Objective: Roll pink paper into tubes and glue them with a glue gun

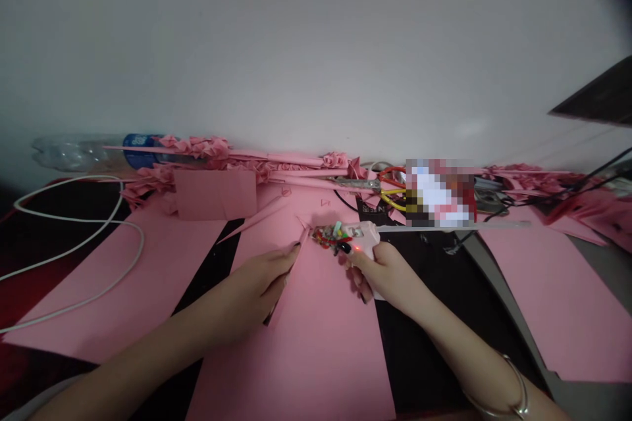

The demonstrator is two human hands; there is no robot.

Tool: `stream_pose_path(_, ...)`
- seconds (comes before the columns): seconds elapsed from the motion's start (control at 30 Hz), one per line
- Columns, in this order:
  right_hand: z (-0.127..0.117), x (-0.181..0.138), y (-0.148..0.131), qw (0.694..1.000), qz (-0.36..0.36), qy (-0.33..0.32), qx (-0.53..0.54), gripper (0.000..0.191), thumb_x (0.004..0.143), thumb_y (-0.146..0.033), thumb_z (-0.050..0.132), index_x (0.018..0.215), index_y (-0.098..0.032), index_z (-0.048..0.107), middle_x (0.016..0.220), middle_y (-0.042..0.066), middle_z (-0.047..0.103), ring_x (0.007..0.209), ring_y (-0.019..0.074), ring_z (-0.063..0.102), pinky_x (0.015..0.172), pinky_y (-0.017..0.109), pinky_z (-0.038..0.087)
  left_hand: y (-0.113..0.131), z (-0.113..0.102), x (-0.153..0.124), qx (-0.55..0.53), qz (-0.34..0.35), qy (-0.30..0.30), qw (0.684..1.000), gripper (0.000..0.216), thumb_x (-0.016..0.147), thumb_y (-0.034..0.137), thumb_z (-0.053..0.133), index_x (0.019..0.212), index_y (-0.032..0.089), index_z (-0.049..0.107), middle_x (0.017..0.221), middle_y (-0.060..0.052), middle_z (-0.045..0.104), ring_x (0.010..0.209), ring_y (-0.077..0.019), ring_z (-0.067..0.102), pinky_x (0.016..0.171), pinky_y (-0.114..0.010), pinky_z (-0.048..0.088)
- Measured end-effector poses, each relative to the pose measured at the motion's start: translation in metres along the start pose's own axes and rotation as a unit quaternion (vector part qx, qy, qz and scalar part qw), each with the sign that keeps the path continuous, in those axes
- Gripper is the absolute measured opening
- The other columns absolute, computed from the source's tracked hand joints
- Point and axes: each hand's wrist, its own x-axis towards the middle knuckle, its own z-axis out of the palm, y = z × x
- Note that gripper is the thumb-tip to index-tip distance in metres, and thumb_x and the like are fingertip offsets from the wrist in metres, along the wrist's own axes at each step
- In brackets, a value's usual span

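Observation:
My right hand (372, 273) is wrapped round a white hot glue gun (366, 237), its small red light lit. A clear glue stick (454, 227) juts out of the gun's back to the right. Colourful bits cover the gun's front end, which points left. Between the fingers of my left hand (269, 279) is a narrow folded strip of pink paper (291, 273), held upright and tilted. The strip's top end is at the gun's nozzle; I cannot tell whether they touch. Beneath both hands lies a large pink paper sheet (316, 355).
Folded pink paper flowers (207, 147) and rolled stems lie along the wall. Yellow- and orange-handled scissors (392, 197) rest behind the glue gun. A plastic bottle (81, 151) lies at the back left, near a white cable (74, 243). Another pink sheet (567, 302) is at the right.

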Motion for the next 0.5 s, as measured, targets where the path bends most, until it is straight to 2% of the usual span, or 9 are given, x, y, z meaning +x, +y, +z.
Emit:
stream_pose_path(0.1, 0.0008, 0.0020, -0.0028, 1.000, 0.007, -0.001, 0.009, 0.028, 0.084, -0.035, 0.046, 0.065, -0.016, 0.056, 0.046, -0.003, 0.051, 0.037, 0.0124, 0.055, 0.032, 0.020, 0.039, 0.0016, -0.0003, 0.0005, 0.001, -0.001, -0.005, 1.000, 0.049, 0.092, 0.013, 0.034, 0.139, 0.028, 0.037, 0.123, -0.004, 0.058, 0.116, -0.0183, 0.051, 0.104, -0.033, 0.037)
stream_pose_path(0.3, 0.0014, 0.0016, -0.0098, 1.000, 0.005, 0.005, 0.003, 0.027, 0.083, -0.029, 0.045, 0.061, -0.016, 0.054, 0.043, -0.004, 0.050, 0.036, 0.0116, 0.056, 0.035, 0.019, 0.040, 0.0039, -0.0003, 0.0012, 0.005, -0.014, -0.011, 1.000, 0.047, 0.093, 0.014, 0.032, 0.138, 0.026, 0.040, 0.107, -0.003, 0.064, 0.109, -0.0172, 0.054, 0.100, -0.031, 0.039)
stream_pose_path(0.5, -0.0023, 0.0023, -0.0039, 0.999, 0.007, -0.040, -0.006, 0.031, 0.085, -0.032, 0.046, 0.059, -0.017, 0.052, 0.043, -0.004, 0.051, 0.033, 0.0103, 0.053, 0.034, 0.019, 0.040, -0.0028, 0.0012, -0.0010, 0.012, -0.007, -0.006, 1.000, 0.048, 0.092, 0.014, 0.034, 0.139, 0.026, 0.038, 0.120, -0.005, 0.059, 0.120, -0.0192, 0.047, 0.107, -0.035, 0.032)
